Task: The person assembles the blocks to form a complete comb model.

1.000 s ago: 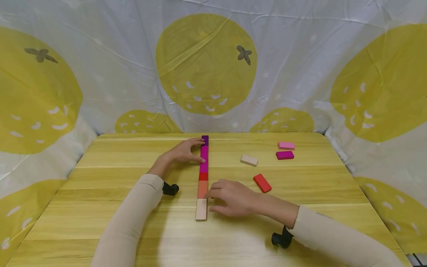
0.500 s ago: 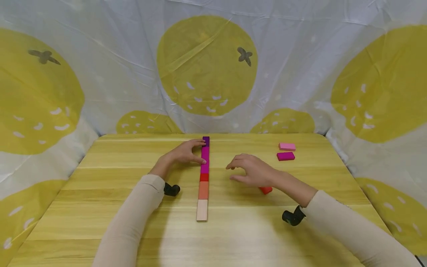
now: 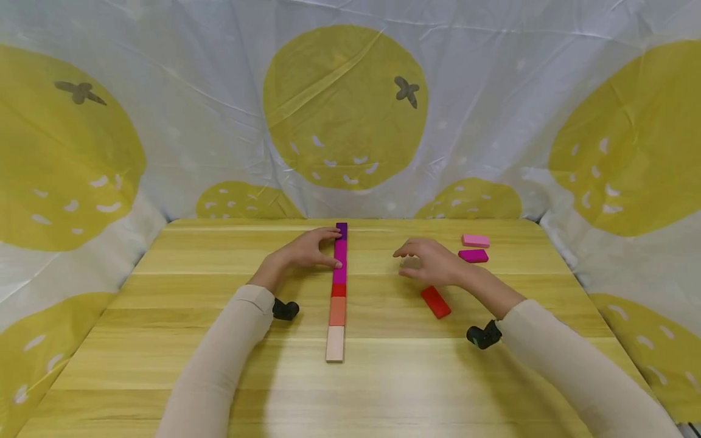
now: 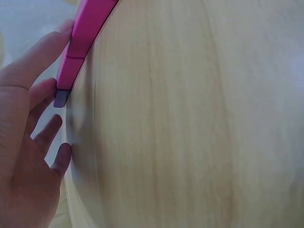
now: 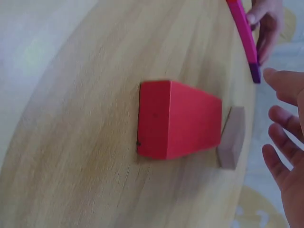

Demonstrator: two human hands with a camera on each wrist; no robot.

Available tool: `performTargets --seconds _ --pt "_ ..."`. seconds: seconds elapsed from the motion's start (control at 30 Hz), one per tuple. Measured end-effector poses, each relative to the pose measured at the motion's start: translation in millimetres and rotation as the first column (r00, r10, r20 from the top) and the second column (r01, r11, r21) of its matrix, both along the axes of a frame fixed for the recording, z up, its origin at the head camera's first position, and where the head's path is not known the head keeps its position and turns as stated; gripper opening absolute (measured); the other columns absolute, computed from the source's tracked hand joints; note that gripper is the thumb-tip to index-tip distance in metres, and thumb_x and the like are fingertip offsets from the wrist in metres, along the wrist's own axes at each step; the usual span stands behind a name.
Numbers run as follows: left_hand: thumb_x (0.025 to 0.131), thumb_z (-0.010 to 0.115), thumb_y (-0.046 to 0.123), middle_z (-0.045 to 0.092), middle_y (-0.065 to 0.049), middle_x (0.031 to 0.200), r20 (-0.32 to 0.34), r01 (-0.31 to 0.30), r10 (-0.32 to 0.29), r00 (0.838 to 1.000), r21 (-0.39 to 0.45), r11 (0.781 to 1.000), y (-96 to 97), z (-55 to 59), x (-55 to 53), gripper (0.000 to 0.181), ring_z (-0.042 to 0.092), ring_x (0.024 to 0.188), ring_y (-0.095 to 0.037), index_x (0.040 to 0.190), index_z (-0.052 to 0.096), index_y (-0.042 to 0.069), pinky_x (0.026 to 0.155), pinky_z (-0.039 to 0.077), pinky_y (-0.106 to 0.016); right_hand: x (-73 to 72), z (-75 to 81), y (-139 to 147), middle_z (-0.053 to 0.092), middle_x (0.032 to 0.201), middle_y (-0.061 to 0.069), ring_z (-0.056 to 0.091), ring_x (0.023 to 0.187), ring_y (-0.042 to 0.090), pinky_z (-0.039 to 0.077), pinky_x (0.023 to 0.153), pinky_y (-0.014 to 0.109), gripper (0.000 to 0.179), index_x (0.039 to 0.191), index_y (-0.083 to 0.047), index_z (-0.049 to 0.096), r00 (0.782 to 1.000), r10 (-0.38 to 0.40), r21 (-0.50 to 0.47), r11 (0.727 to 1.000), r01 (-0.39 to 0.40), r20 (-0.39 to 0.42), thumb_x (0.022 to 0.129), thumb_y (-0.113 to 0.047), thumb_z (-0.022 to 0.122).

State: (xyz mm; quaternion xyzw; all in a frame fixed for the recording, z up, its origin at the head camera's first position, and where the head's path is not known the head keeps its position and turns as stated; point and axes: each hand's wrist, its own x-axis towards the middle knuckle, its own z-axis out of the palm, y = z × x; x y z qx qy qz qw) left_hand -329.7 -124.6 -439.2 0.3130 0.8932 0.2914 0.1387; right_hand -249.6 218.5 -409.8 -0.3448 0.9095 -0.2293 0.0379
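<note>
A straight row of flat blocks runs from the far edge toward the near side: purple (image 3: 342, 229), magenta (image 3: 341, 250), red (image 3: 339, 290), orange (image 3: 338, 311) and pale wood (image 3: 335, 344). My left hand (image 3: 306, 249) rests at the far part of the row, thumb and a fingertip touching its left side. In the left wrist view, the thumb lies against a magenta block (image 4: 88, 31). My right hand (image 3: 438, 263), fingers spread apart and holding nothing, hovers around a loose pale wooden block (image 5: 232, 137), mostly hidden in the head view. A loose red block (image 3: 436, 302) lies just below it.
To the right of the right hand lie a pink block (image 3: 475, 241) and a loose magenta block (image 3: 473, 256). Everything sits on a wood-grain table (image 3: 164, 340). Behind it hangs a white cloth (image 3: 482, 109) with yellow fruit prints.
My right hand has left the near part of the row and moved right and away, to the loose pale block. The left hand stays at the row.
</note>
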Motion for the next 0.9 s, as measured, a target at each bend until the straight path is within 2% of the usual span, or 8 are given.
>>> performTargets --seconds 0.13,0.27,0.4,0.5,0.63,0.9 --pt "0.086 0.086 0.035 0.037 -0.014 0.163 -0.002 -0.004 0.004 1.000 0.000 1.000 -0.1 -1.0 -0.7 0.084 0.026 0.152 -0.034 0.153 0.049 0.002 0.124 0.020 -0.047 -11.0 -10.8 10.6 0.066 0.125 0.014 0.062 0.112 0.032 0.053 0.096 0.050 0.044 0.132 0.000 0.068 0.998 -0.067 -0.017 0.998 0.067 0.017 0.094 -0.020 0.079" --pt "0.085 0.087 0.035 0.037 -0.014 0.163 0.002 -0.004 0.004 1.000 0.005 1.000 -0.3 -1.1 -1.8 0.085 0.026 0.152 -0.035 0.153 0.049 0.002 0.124 0.020 -0.047 -21.4 -24.9 21.5 0.066 0.124 0.016 0.063 0.111 0.033 0.053 0.094 0.050 0.054 0.136 0.003 0.063 0.995 -0.101 -0.005 0.995 0.101 0.025 0.091 -0.020 0.081" --pt "0.085 0.087 0.035 0.038 -0.015 0.162 -0.001 0.005 -0.005 1.000 0.005 1.000 0.3 -1.6 -2.4 0.085 0.026 0.152 -0.035 0.153 0.049 0.001 0.124 0.020 -0.047 -27.7 -34.1 27.5 0.067 0.121 0.016 0.063 0.108 0.030 0.054 0.094 0.047 0.058 0.137 0.006 0.061 0.986 -0.136 -0.008 0.990 0.137 0.091 0.090 -0.021 0.083" --pt "0.085 0.087 0.035 0.038 -0.014 0.162 -0.006 0.008 -0.008 1.000 0.000 1.000 1.2 -1.7 -3.1 0.084 0.026 0.152 -0.034 0.153 0.049 0.002 0.124 0.020 -0.046 -30.1 -34.4 28.9 0.067 0.118 0.015 0.063 0.103 0.028 0.054 0.090 0.045 0.049 0.129 0.004 0.066 0.977 -0.163 -0.027 0.985 0.168 0.138 0.090 -0.019 0.083" --pt "0.086 0.086 0.036 0.038 -0.013 0.162 -0.006 0.012 -0.012 1.000 0.001 1.000 2.2 -2.4 -3.8 0.084 0.026 0.152 -0.035 0.153 0.049 0.002 0.124 0.020 -0.047 -31.8 -32.7 28.1 0.069 0.115 0.014 0.063 0.097 0.027 0.054 0.086 0.044 0.035 0.121 0.001 0.072 0.973 -0.173 -0.024 0.984 0.179 0.150 0.091 -0.017 0.081" --pt "0.086 0.086 0.036 0.039 -0.012 0.162 -0.006 0.010 -0.010 1.000 -0.010 1.000 1.5 -2.7 -4.6 0.084 0.026 0.152 -0.034 0.154 0.049 0.003 0.124 0.021 -0.047 -39.8 -26.1 19.8 0.071 0.115 0.016 0.065 0.099 0.028 0.054 0.088 0.045 0.033 0.123 0.003 0.071 0.981 -0.155 -0.013 0.987 0.157 0.121 0.095 -0.015 0.075"
